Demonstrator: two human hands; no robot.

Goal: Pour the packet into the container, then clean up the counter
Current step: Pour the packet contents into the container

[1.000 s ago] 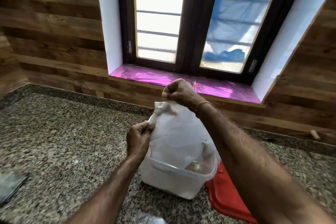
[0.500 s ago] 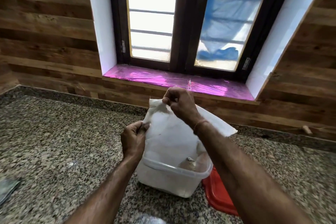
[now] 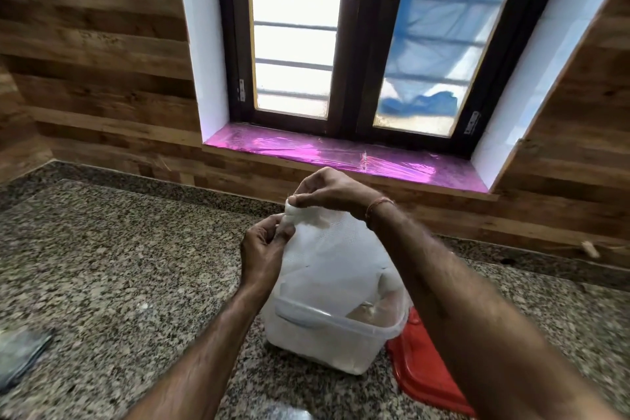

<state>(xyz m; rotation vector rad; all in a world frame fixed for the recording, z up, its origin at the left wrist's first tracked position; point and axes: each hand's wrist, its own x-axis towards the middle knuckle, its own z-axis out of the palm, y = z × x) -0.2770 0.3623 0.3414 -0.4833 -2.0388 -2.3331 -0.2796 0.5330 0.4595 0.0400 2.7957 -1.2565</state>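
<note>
On the speckled granite counter (image 3: pixel 102 266) I count one white packet (image 3: pixel 327 256), one clear tub (image 3: pixel 327 334), one red lid (image 3: pixel 422 368); my left hand (image 3: pixel 262 249) and right hand (image 3: pixel 327 189), mid-frame, pinch the packet's top corner.

I see a dark-framed window (image 3: pixel 344 44) with horizontal bars, blue sheeting (image 3: pixel 439 31) behind its right pane, above a shiny pink sill (image 3: pixel 341 155). Wood-plank walls (image 3: pixel 92 54) surround it. A grey cloth (image 3: pixel 18 356) lies at the far left edge.
</note>
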